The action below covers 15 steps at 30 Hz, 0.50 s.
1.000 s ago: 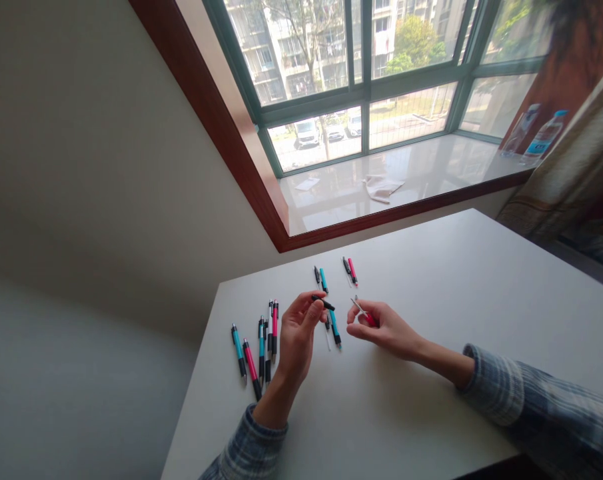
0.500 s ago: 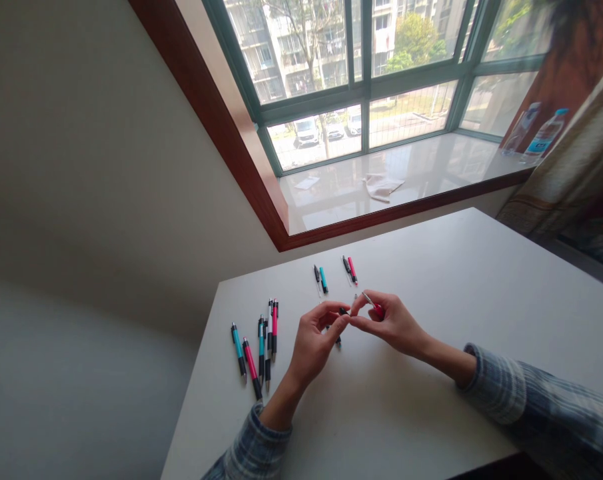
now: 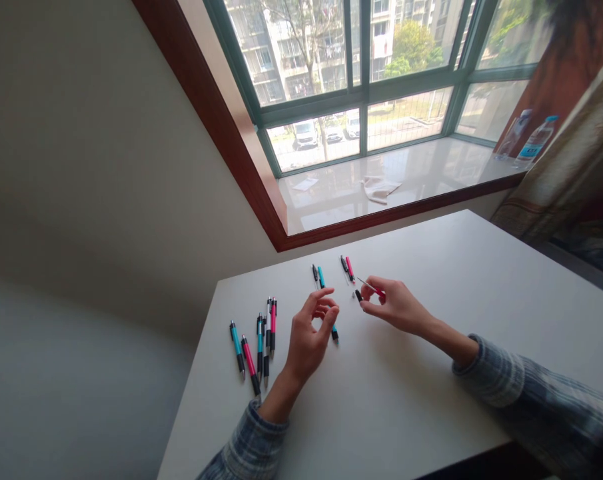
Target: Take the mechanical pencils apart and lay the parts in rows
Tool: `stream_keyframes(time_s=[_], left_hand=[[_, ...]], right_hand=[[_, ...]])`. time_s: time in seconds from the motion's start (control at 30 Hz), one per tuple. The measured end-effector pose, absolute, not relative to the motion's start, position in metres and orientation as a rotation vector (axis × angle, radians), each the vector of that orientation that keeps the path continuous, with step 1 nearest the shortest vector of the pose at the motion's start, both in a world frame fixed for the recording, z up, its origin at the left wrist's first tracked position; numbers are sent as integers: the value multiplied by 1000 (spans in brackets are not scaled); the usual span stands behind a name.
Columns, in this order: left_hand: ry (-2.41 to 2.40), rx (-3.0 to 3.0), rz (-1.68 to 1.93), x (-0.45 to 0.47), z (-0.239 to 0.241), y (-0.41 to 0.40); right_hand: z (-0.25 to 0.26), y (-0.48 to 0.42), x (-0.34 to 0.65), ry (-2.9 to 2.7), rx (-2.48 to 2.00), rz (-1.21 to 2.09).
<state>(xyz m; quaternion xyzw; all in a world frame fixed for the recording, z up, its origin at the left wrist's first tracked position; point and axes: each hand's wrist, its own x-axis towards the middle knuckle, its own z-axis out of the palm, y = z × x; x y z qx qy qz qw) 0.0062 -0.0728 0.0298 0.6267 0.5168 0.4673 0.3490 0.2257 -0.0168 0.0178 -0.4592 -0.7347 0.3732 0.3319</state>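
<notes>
My right hand is closed on a pink pen part whose thin silver end points up and left. A small black piece shows at its fingertips. My left hand hovers just above the white table, fingers loosely curled and apart, with nothing visible in them. A teal pen lies just under its fingertips. The two hands are a short gap apart.
Several teal and pink pens lie in a group at the table's left. A teal pen part with a black piece and a pink one lie farther back. On the window sill are a cloth, paper and bottles.
My left hand held a black pen piece, met the right hand, then drew back without it. My right hand, still gripping the pink part, moved slightly away from me; a black piece now shows at its fingertips.
</notes>
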Motion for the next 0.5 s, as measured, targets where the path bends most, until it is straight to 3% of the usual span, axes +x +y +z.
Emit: stream_keyframes(time_s=[0.5], left_hand=[[1397, 1930, 1154, 5, 24, -81]], right_hand=[[5, -16, 226, -2162, -1368, 905]])
